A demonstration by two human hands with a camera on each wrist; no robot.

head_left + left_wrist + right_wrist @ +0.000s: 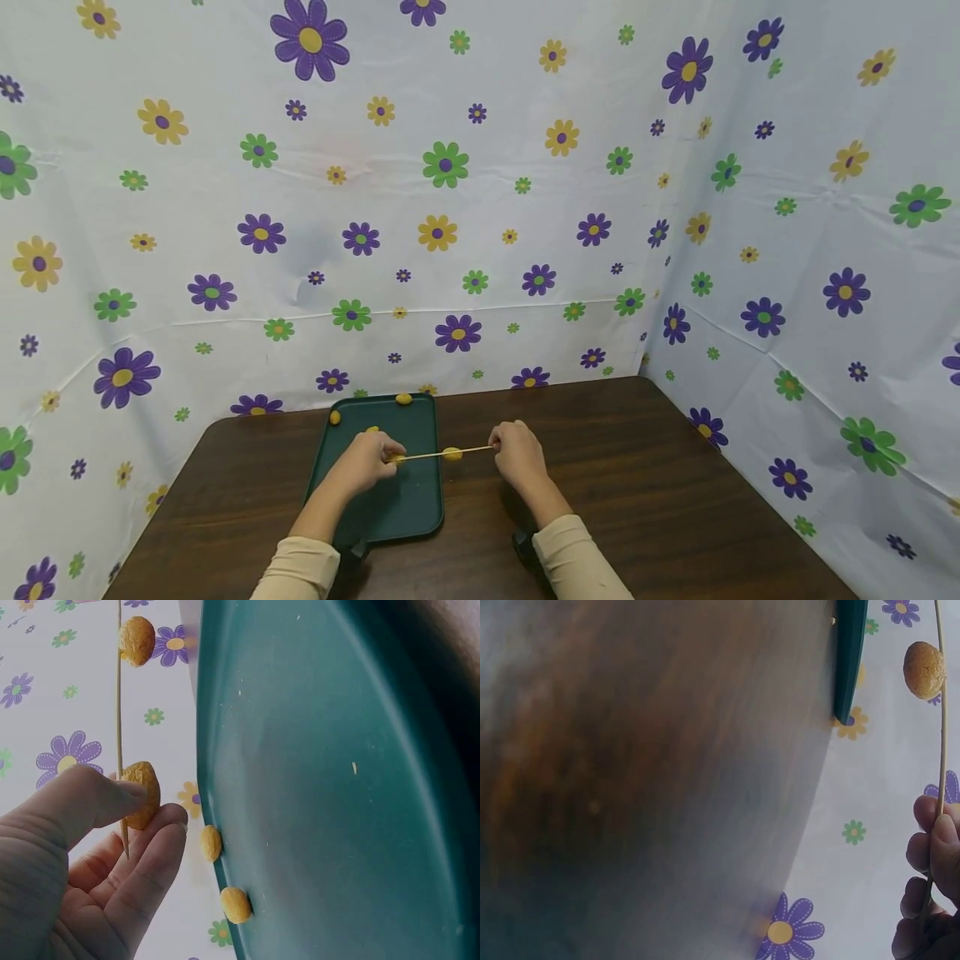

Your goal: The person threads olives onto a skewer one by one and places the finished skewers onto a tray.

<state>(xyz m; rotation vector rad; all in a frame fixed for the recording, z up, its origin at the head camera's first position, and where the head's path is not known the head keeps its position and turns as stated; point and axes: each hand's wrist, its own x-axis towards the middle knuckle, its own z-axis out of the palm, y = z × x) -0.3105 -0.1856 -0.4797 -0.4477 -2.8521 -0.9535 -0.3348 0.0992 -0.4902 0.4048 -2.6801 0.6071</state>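
Head view: skewer [476,450] above tray [401,510] and desk [675,508]; left wrist: left hand [45,847], fingers pinching yellow piece [148,787] near skewer's tip, probably light, firm; right wrist: right hand [939,868], fingers gripping bare end, best hold, likely stiff, snappable.

Dark wood-grain table [645,492] before white sheeting [495,208] in purple, green and yellow flower print
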